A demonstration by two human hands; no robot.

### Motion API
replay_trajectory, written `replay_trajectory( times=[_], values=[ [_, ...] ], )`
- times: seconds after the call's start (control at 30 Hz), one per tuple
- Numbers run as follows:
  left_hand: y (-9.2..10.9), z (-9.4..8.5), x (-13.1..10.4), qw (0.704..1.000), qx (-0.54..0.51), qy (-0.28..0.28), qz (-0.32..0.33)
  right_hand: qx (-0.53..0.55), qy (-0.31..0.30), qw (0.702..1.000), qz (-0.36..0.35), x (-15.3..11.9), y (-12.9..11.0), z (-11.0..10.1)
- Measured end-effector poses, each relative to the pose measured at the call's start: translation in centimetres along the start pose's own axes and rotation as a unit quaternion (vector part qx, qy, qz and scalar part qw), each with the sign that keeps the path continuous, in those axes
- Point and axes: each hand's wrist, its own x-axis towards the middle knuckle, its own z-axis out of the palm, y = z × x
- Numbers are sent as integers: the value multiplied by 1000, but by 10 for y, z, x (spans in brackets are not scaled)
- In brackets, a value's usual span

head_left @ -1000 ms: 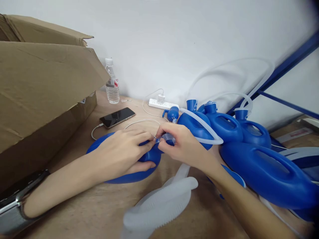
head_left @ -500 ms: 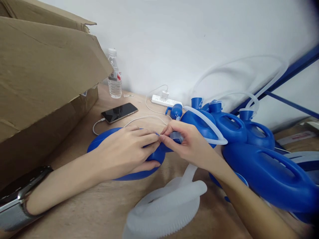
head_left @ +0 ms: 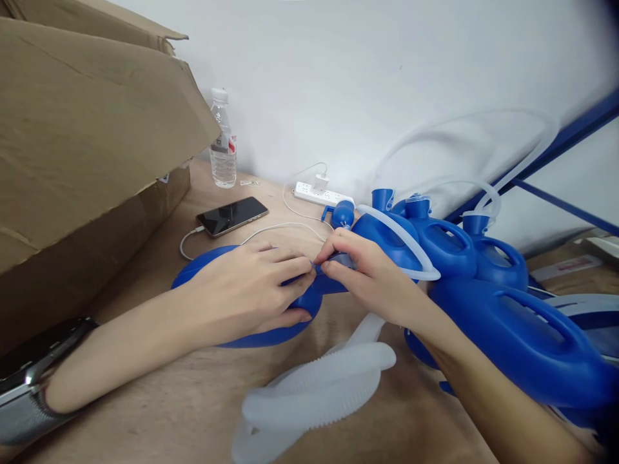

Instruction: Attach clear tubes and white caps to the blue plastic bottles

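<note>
A blue plastic urinal bottle point(head_left: 278, 337) lies on its side, its neck point(head_left: 331, 286) pointing right. Across its body rests my left hand point(head_left: 254, 290), wrapped over it, with the fingertips at the base of the neck. My right hand point(head_left: 370, 274) pinches at the neck with thumb and forefinger, its tips close to my left fingertips. A clear cap point(head_left: 342, 260) shows partly under my right fingers. What exactly the pinch holds is hidden. Below the neck, a coiled translucent corrugated hose point(head_left: 314, 393) lies on the table.
Several blue bottles point(head_left: 512, 341) with hoses crowd the right side. Behind are a small blue round part point(head_left: 343, 214), a white power strip point(head_left: 324, 194), a charging phone point(head_left: 233, 216) and a water bottle point(head_left: 223, 148). A large cardboard box point(head_left: 97, 122) fills the left.
Both hands stay at the bottle's neck, with slight finger movement and a small shift right. The coiled hose appears slightly shifted, and the view has tilted a little.
</note>
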Motion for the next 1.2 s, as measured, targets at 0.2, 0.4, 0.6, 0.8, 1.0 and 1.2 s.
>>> replay_trajectory(
  times=[0.2, 0.4, 0.6, 0.8, 1.0, 1.2],
  values=[
    [0, -2, 0, 1000, -13, -11, -8, -5, 9, 1000, 4, 0, 0, 4],
    [-1, -2, -4, 999, -37, -8, -33, -26, 40, 998, 28, -11, 0, -2],
    [-3, -6, -2, 994, -79, -21, -75, 118, 28, 989, 82, -48, 17, -23],
    [5, -13, 21, 986, -66, -60, -139, 193, 63, 979, 36, -60, 27, -16],
    [3, -1, 39, 989, -14, -114, -92, 76, 93, 992, -29, -68, 25, -15],
    [-5, 11, 31, 993, -13, -91, -73, 179, 87, 978, -64, -81, 42, -8]
  ],
)
